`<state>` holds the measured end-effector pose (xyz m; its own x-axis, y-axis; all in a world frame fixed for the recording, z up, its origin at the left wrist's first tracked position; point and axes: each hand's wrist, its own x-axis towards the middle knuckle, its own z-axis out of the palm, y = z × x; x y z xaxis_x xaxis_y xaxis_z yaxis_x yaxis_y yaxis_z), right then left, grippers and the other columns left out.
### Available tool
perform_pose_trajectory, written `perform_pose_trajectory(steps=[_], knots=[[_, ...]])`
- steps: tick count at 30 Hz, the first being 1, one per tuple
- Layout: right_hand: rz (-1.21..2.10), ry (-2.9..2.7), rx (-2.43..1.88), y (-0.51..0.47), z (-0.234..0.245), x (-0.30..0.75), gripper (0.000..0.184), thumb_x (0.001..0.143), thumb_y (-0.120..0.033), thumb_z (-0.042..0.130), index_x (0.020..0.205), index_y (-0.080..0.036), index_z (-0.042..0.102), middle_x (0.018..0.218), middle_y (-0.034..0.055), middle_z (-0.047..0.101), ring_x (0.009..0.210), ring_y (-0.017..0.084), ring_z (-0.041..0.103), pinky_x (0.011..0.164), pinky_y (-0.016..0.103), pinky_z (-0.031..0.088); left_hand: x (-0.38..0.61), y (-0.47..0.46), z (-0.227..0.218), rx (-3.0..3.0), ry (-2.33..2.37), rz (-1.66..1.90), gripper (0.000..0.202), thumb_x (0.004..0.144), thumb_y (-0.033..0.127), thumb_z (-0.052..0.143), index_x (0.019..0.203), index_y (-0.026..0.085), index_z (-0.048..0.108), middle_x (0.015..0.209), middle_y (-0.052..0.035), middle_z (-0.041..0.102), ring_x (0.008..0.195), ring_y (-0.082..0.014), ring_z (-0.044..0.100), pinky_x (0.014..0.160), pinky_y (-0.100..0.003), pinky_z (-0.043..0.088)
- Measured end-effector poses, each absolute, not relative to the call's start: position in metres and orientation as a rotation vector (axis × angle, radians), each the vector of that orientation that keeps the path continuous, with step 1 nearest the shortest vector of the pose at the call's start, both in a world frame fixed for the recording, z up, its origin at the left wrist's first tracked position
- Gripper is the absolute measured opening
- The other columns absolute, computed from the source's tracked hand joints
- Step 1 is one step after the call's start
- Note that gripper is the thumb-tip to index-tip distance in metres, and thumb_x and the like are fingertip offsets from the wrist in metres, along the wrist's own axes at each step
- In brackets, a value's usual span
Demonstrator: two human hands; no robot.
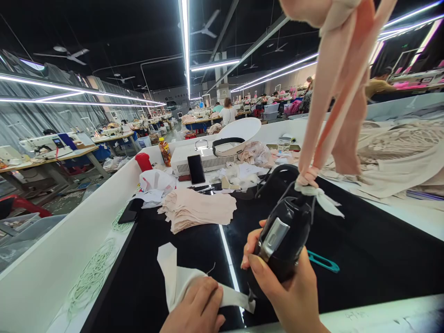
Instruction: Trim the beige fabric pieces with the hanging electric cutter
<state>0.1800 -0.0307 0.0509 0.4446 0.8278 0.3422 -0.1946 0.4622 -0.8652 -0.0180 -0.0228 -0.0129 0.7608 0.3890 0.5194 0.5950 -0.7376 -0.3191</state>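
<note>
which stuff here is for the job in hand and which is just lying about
In use:
- black tool, in the right hand
- pale cloth, under the left hand
- pink straps, tied to the tool
- cloth pile, perhaps

Seemingly just lying about:
- phone
- bottle
- teal item

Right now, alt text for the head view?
A person's right grip holds a black handheld tool, tied to pink fabric strips, its tip at the end of a cream fabric piece under the left grip on a black tabletop. Beyond sit stacked pale pink fabric pieces and a black smartphone; sewing machines stand in the workshop behind.
</note>
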Motion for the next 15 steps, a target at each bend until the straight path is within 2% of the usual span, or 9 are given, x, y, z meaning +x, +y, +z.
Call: perform_pose_trajectory(steps=[7, 11, 15], knots=[[0.721, -0.9, -0.858, -0.033, 0.05, 0.18, 0.04, 0.088, -0.036, 0.083, 0.118, -0.029, 0.059, 0.083, -0.002, 0.069, 0.063, 0.017, 0.066, 0.066, 0.029, 0.061, -0.014, -0.023, -0.005, -2.508, -0.778, -0.604, 0.049, 0.114, 0.028, 0.018, 0.11, 0.014, 0.065, 0.091, -0.0071, 0.074, 0.081, -0.0193, 0.078, 0.076, -0.028, 0.066], [0.737, -0.892, -0.862, -0.035, 0.05, 0.18, 0.039, 0.088, -0.039, 0.084, 0.117, -0.03, 0.059, 0.082, -0.0024, 0.07, 0.063, 0.017, 0.066, 0.067, 0.029, 0.062, -0.014, -0.025, -0.006, -2.582, -0.821, -0.584, 0.047, 0.114, 0.034, 0.022, 0.123, 0.018, 0.065, 0.092, -0.0067, 0.071, 0.083, -0.0191, 0.077, 0.074, -0.027, 0.065], [0.761, -0.865, -0.855, -0.037, 0.052, 0.18, 0.039, 0.088, -0.041, 0.084, 0.117, -0.031, 0.06, 0.083, -0.0036, 0.069, 0.065, 0.015, 0.066, 0.071, 0.027, 0.062, -0.018, -0.03, -0.024, -2.529, -0.789, -0.495, 0.049, 0.112, 0.052, 0.03, 0.134, 0.025, 0.065, 0.102, -0.0102, 0.073, 0.09, -0.0253, 0.078, 0.075, -0.035, 0.068]])
